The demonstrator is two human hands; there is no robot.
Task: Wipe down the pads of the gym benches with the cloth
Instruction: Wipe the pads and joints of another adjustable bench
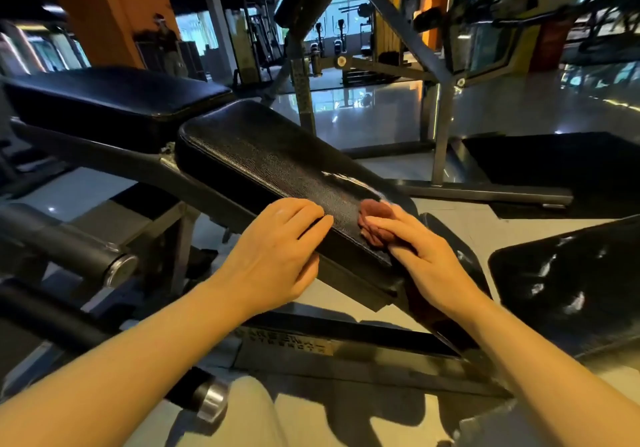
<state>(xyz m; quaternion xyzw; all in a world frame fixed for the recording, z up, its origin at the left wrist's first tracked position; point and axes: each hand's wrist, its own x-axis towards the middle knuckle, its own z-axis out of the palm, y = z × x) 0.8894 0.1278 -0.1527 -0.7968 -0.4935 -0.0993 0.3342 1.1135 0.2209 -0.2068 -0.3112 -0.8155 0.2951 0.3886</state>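
— Right hand [427, 256]?
— Curled round a reddish cloth [375, 219], fingers wrapped over the bunched folds, pressing them onto the near right corner of the sloped black pad [270, 159].
— And the cloth itself?
— Crumpled, lying on the pad's top face right at that corner, partly covered by the fingers; more dark red fabric hanging below the wrist, beside the pad's edge.
— Left hand [277, 256]?
— Relaxed, holding nothing. Fingers straight and laid across the near edge of the same pad, thumb tucked under the rim, just left of the cloth but not touching it.
— Surface of the pad?
— Grained black leather, tilted up and away to the left. Scuffed pale patch just beyond the cloth.
— Beyond the pad?
— Second black pad [114, 96], flatter, behind and to the left of the sloped one, close but apart. Grey metal frame [440, 127] standing behind the sloped pad on the right, upright post and slanted bar. Shiny floor [374, 114] behind that, and blurred machines farther back.
— Nearer than the pad?
— Glossy black cushion [568, 280] to the right of it, low. Dark roller with a metal end cap [121, 270] to the left, below the pad's level. Light trouser leg [249, 415] at the bottom, under the forearms.
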